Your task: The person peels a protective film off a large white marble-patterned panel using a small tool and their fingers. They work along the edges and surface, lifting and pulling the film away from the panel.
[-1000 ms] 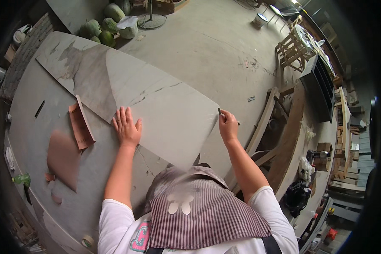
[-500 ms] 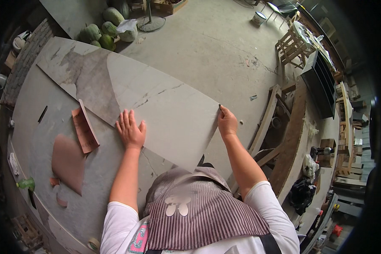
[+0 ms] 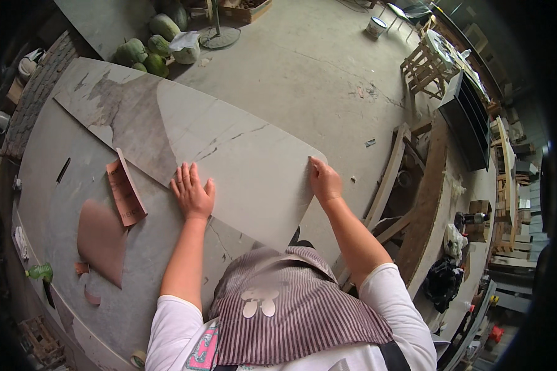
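A large stone-patterned slab point(image 3: 241, 167), pale with brown and dark veining, reaches from the far left to just in front of my apron. My left hand point(image 3: 193, 193) lies flat near its left edge, fingers stretched out. At the slab's right end, close to the rounded far corner, my right hand point(image 3: 325, 183) is closed with its fingertips pressed at the edge. Whatever those fingers may hold is hidden. Left of the slab, on the grey work surface point(image 3: 161, 247), lie a curled reddish-brown sandpaper sheet point(image 3: 127, 196) and a flat brown sheet point(image 3: 101, 241).
A green bottle-like object point(image 3: 40, 271) and a dark thin tool point(image 3: 63, 170) lie at the left. Melons point(image 3: 164, 27) and a stand's round base point(image 3: 220, 38) are on the floor beyond. On the right are a wooden bench point(image 3: 424, 210), a black rack point(image 3: 466, 123) and a black bag point(image 3: 442, 285).
My right hand has shifted slightly left and inward from the slab's corner, and the dark bit at its fingertips no longer shows. My left hand stays flat in nearly the same place.
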`<state>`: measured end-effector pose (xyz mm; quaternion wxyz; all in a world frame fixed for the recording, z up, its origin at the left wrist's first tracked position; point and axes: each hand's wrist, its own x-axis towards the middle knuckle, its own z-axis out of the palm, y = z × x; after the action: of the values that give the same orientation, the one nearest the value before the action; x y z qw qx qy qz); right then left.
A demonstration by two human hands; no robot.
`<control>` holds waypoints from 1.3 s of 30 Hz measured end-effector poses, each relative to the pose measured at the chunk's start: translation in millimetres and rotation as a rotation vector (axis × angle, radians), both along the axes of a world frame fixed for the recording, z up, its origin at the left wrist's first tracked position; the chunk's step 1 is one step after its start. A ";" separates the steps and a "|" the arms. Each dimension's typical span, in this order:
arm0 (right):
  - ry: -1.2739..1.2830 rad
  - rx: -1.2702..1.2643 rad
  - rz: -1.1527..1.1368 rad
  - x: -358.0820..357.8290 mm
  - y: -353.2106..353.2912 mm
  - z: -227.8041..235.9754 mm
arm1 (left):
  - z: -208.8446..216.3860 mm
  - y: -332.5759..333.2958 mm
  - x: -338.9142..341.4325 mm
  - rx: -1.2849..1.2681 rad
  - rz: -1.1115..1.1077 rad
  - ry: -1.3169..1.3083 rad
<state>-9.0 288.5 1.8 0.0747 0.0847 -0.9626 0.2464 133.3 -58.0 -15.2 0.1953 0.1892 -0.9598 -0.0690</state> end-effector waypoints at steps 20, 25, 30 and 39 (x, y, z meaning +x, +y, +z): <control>0.029 0.020 -0.005 1.1 -0.3 13.2 | -1.6 -0.5 -0.4 -0.006 -0.005 0.017; -0.016 0.071 0.169 15.7 -4.9 16.0 | -1.7 -0.4 -0.3 -0.002 -0.011 0.020; 0.010 0.059 0.157 22.5 -8.0 22.7 | -0.3 0.4 0.0 0.012 -0.008 0.017; -0.101 0.083 0.192 27.9 -4.0 1.8 | 2.8 1.9 0.2 0.042 -0.011 0.006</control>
<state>18.9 284.5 3.6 -0.0014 0.1671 -0.9619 0.2165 133.4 -56.1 -12.4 0.1936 0.1879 -0.9586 -0.0907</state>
